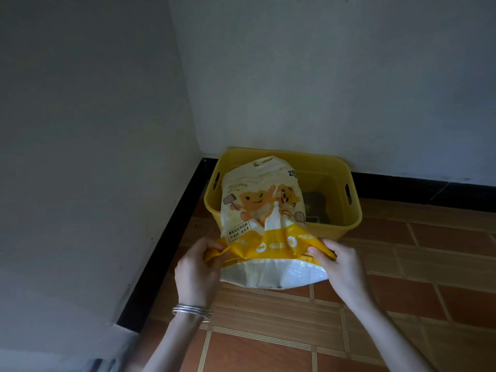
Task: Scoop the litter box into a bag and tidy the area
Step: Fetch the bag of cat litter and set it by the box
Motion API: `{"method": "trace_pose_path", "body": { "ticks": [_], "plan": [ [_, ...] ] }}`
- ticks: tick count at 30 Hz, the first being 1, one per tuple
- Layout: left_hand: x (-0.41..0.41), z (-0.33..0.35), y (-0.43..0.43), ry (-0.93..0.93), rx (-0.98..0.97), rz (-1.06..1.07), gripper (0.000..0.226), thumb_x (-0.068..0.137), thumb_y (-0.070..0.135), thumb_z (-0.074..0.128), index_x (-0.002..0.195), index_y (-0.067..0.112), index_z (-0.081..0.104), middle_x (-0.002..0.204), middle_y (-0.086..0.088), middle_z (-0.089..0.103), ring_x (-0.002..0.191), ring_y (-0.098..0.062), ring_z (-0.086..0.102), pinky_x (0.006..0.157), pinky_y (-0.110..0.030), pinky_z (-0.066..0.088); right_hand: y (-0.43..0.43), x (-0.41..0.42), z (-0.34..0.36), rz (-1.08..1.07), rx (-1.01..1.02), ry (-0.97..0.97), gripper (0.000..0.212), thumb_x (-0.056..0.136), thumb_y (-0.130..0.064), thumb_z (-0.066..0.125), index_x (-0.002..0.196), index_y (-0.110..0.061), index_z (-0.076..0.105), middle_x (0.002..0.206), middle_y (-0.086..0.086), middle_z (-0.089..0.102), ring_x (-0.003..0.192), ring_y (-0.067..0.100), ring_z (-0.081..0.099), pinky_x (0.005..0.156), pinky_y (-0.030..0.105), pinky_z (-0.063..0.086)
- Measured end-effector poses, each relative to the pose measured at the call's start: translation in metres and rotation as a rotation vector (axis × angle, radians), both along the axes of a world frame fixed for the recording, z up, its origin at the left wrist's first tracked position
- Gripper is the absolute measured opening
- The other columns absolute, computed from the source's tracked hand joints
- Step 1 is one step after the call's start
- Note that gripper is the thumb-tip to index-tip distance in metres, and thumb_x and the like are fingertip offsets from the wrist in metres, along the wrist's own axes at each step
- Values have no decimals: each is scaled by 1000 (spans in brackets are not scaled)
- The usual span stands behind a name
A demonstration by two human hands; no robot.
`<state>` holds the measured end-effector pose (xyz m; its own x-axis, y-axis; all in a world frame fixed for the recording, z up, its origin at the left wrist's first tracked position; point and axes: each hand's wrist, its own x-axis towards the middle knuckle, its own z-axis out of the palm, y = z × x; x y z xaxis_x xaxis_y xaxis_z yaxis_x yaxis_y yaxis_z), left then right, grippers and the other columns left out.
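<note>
Pinching the litter bag by its 2 bunched near corners, left hand and right hand are holding it tilted over the yellow litter box; soft, slick and seemingly light, it is sagging, so those gathered corners are looking the surest hold.

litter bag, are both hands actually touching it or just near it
Touching. The head view shows the left hand and the right hand each gripping a near corner of the litter bag, fingers curled round it.
</note>
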<state>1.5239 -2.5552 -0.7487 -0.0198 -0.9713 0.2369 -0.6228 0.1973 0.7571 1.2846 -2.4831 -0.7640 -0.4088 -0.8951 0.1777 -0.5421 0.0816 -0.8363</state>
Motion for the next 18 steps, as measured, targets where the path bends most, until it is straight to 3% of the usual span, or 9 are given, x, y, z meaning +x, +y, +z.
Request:
{"method": "trace_pose_path", "body": {
  "ticks": [5,10,15,18],
  "plan": [
    [3,12,-3,-6,-25,-14,18,71,19,79,72,23,62,61,21,55,57,6,51,50,-10,30,2,3,15,3,-19,19,16,83,-15,66,68,-10,66,48,-2,48,48,9,44,46,18,26],
    [-6,30,-8,-12,-65,-24,15,70,17,79,75,18,65,63,23,52,57,8,48,49,-11,28,-2,-7,35,12,-31,73,18,83,-17,67,68,-7,65,51,9,52,46,14,41,47,27,28],
    [-21,36,-11,24,-50,-52,14,72,15,78,76,17,65,71,13,59,60,-4,53,53,-9,31,3,-21,48,-17,-39,114,20,83,-19,67,65,-11,64,46,0,46,44,9,38,45,29,27],
    [-30,41,-13,18,-73,-76,12,73,16,77,77,16,66,68,12,58,57,1,49,51,-10,30,7,-28,57,-38,-36,125,16,83,-18,67,69,-11,67,50,8,53,45,13,41,45,30,29]
  ]
}}
